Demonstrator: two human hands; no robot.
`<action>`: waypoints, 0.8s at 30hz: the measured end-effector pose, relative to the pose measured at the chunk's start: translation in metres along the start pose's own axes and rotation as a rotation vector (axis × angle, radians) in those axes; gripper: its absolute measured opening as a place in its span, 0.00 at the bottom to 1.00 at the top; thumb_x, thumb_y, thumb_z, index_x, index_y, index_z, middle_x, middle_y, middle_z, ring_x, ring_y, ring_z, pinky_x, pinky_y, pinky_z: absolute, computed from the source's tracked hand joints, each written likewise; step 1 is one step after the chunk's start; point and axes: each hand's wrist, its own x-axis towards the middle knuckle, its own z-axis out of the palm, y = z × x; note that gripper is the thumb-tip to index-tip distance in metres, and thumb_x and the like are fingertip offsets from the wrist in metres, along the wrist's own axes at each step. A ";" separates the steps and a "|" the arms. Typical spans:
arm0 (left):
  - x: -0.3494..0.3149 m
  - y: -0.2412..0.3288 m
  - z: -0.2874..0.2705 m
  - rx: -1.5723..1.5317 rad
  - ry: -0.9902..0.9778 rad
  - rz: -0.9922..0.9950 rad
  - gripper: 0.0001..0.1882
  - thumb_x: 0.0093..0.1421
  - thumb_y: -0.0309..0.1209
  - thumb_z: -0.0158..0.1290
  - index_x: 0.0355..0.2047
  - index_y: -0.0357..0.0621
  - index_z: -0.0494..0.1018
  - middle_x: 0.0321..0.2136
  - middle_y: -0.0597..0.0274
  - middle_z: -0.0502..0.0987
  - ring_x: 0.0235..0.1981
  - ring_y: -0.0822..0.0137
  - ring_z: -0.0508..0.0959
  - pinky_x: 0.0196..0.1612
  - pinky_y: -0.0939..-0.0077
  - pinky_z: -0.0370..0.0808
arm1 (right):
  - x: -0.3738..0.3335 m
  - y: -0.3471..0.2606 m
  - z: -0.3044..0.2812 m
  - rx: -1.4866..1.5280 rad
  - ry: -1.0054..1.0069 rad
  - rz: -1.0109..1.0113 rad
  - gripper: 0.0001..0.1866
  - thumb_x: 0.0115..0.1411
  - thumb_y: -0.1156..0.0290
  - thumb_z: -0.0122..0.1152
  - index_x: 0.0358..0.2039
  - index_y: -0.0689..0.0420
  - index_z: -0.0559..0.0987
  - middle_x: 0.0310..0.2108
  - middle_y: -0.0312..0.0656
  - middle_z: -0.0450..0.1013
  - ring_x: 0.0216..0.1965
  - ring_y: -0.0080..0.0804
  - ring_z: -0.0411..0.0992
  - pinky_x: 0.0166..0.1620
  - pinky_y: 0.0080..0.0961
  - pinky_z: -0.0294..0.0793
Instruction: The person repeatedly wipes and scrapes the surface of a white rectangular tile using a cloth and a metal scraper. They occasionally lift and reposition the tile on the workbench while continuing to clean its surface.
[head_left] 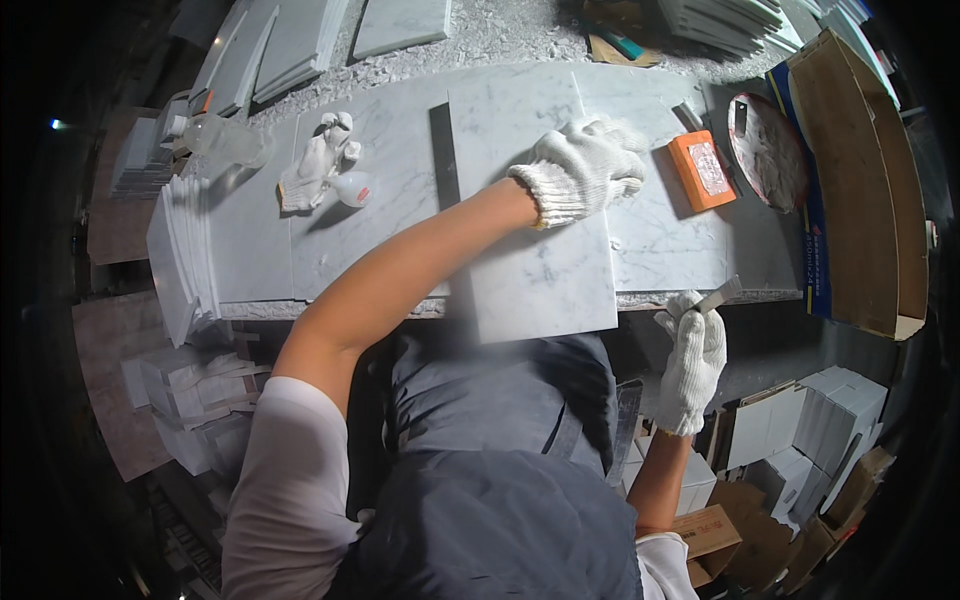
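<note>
A white marble tile (535,270) lies on the marble worktop (390,215), its near edge overhanging the front. My left hand (583,165), in a white knit glove, presses flat on the tile's far right part. My right hand (693,355), also gloved, is below the worktop's front edge and grips a small flat metal blade (720,293) that points up toward the edge.
An orange block (703,170) and a round metal dish (765,150) sit right of the tile. A crumpled glove (318,162) and a clear bottle (222,138) lie at left. Tile stacks (185,255) flank the worktop; cardboard boxes (850,180) stand at right.
</note>
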 end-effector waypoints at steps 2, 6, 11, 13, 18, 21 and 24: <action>0.004 0.004 0.005 -0.096 0.089 0.010 0.11 0.60 0.37 0.58 0.42 0.55 0.83 0.59 0.61 0.75 0.60 0.57 0.74 0.60 0.61 0.74 | 0.001 -0.001 0.002 -0.026 -0.029 -0.020 0.18 0.73 0.63 0.55 0.53 0.65 0.76 0.46 0.44 0.77 0.46 0.32 0.76 0.51 0.33 0.78; 0.008 0.011 0.006 0.146 0.328 0.110 0.14 0.60 0.37 0.59 0.45 0.51 0.82 0.60 0.47 0.73 0.60 0.54 0.74 0.58 0.63 0.77 | -0.001 -0.005 0.003 -0.019 -0.066 0.020 0.19 0.72 0.61 0.56 0.52 0.65 0.76 0.45 0.44 0.77 0.45 0.32 0.76 0.52 0.33 0.77; 0.013 0.000 -0.008 -0.323 0.133 0.005 0.21 0.59 0.31 0.61 0.54 0.49 0.78 0.68 0.43 0.61 0.60 0.52 0.74 0.60 0.62 0.76 | -0.007 -0.008 0.008 0.006 -0.131 0.059 0.20 0.70 0.59 0.60 0.50 0.64 0.77 0.47 0.43 0.77 0.47 0.32 0.75 0.55 0.33 0.74; 0.012 -0.004 -0.011 -0.195 0.161 0.097 0.22 0.61 0.31 0.60 0.56 0.49 0.77 0.69 0.42 0.59 0.61 0.50 0.73 0.61 0.61 0.75 | -0.009 -0.011 0.013 0.031 -0.121 0.125 0.20 0.69 0.59 0.61 0.51 0.64 0.77 0.52 0.44 0.76 0.52 0.32 0.74 0.59 0.33 0.72; 0.005 -0.008 -0.024 -0.185 0.316 0.165 0.20 0.65 0.36 0.58 0.57 0.51 0.76 0.68 0.43 0.60 0.67 0.44 0.63 0.68 0.52 0.65 | -0.007 -0.021 0.026 -0.055 -0.247 0.039 0.13 0.67 0.75 0.56 0.47 0.65 0.83 0.55 0.48 0.75 0.54 0.31 0.73 0.59 0.28 0.69; 0.002 -0.012 -0.041 -0.379 0.173 0.061 0.20 0.66 0.30 0.57 0.57 0.41 0.73 0.58 0.46 0.72 0.57 0.53 0.76 0.60 0.63 0.76 | -0.002 -0.021 0.032 -0.031 -0.299 0.090 0.10 0.64 0.79 0.58 0.44 0.66 0.83 0.59 0.50 0.73 0.57 0.35 0.73 0.63 0.32 0.68; -0.008 -0.011 -0.049 -0.514 0.273 -0.019 0.18 0.65 0.28 0.57 0.55 0.37 0.74 0.53 0.47 0.76 0.51 0.57 0.80 0.54 0.69 0.79 | 0.003 -0.016 0.034 -0.138 -0.342 0.049 0.09 0.63 0.81 0.62 0.43 0.65 0.83 0.62 0.52 0.71 0.62 0.40 0.70 0.65 0.34 0.66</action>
